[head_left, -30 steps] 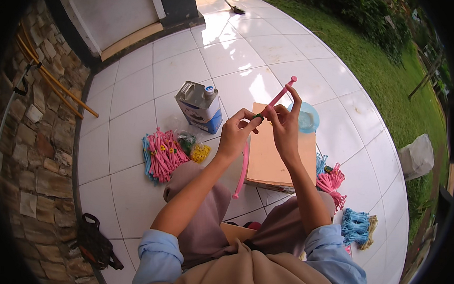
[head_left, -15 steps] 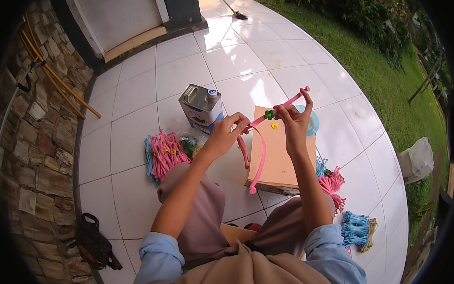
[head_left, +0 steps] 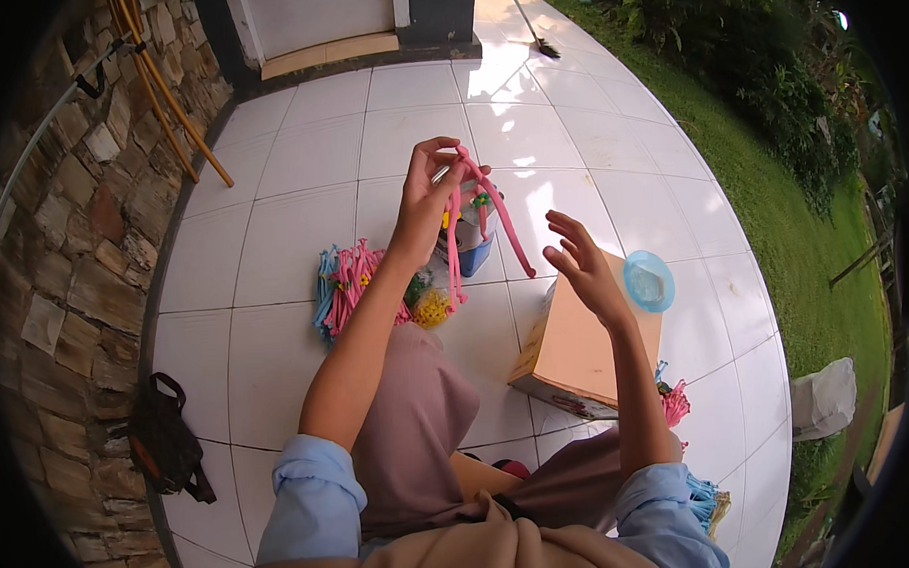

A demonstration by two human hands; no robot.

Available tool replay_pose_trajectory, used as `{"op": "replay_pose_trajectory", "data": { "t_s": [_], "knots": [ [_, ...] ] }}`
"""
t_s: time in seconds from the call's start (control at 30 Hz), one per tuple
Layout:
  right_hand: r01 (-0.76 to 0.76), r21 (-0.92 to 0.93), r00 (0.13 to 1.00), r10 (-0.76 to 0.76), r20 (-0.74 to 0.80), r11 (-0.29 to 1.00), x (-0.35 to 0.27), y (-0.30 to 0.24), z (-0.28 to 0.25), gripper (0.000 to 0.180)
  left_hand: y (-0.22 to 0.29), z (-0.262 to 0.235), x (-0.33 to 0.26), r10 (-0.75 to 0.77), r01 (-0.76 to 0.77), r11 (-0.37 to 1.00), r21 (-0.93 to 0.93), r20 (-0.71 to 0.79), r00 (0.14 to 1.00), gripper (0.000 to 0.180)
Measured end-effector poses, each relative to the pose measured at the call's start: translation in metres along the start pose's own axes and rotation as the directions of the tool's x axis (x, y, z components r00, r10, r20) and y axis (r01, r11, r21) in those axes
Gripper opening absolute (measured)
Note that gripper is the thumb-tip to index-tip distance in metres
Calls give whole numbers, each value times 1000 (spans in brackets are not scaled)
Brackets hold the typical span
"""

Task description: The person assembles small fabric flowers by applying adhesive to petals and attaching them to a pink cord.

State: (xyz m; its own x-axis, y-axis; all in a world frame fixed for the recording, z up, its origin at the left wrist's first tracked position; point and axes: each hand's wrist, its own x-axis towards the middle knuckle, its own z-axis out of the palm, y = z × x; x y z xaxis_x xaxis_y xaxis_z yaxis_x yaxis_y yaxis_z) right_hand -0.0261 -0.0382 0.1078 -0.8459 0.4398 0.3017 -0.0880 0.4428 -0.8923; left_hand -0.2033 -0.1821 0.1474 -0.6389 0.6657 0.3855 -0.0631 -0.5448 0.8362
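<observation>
My left hand (head_left: 427, 205) is raised, its fingers pinching several soft pink straps (head_left: 508, 232) near their upper ends. The straps dangle and have small knobs at their tips. One carries a green flower-shaped piece (head_left: 481, 199), and a yellow piece (head_left: 445, 220) shows close to my fingers. Over the cardboard box (head_left: 587, 344), my right hand (head_left: 589, 274) has its fingers apart and nothing in them. Behind the straps stands a blue and white metal can (head_left: 477, 255), partly hidden. A bundle of pink straps (head_left: 353, 288) lies left of my left forearm, beside light blue ones (head_left: 327, 288).
A clear bag of yellow pieces (head_left: 432, 307) lies near my left knee. A blue translucent bowl (head_left: 650, 281) rests by the box's far right corner. More pink (head_left: 675, 404) and blue bundles (head_left: 702, 496) lie at my right. A dark bag (head_left: 168, 439) sits by the stone wall.
My left hand has risen and moved left with the straps. My right hand has let go of the flowered strap and come down, opening. The yellow flower no longer shows on the box.
</observation>
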Motion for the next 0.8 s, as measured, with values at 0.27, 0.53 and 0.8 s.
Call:
{"op": "replay_pose_trajectory", "data": {
  "t_s": [0.27, 0.53, 0.8],
  "knots": [
    [-373, 301, 884, 237, 403, 878, 66, 54, 161, 47, -40, -100, -11, -179, 209, 976, 58, -329, 927, 30],
    [-410, 35, 821, 352, 450, 911, 60, 164, 322, 30, -149, -263, -77, -50, 374, 866, 331, -688, 724, 49],
    [-173, -284, 955, 231, 186, 943, 9, 203, 353, 74, -176, -255, -130, 5, 559, 249, 791, -578, 816, 68]
  ]
}}
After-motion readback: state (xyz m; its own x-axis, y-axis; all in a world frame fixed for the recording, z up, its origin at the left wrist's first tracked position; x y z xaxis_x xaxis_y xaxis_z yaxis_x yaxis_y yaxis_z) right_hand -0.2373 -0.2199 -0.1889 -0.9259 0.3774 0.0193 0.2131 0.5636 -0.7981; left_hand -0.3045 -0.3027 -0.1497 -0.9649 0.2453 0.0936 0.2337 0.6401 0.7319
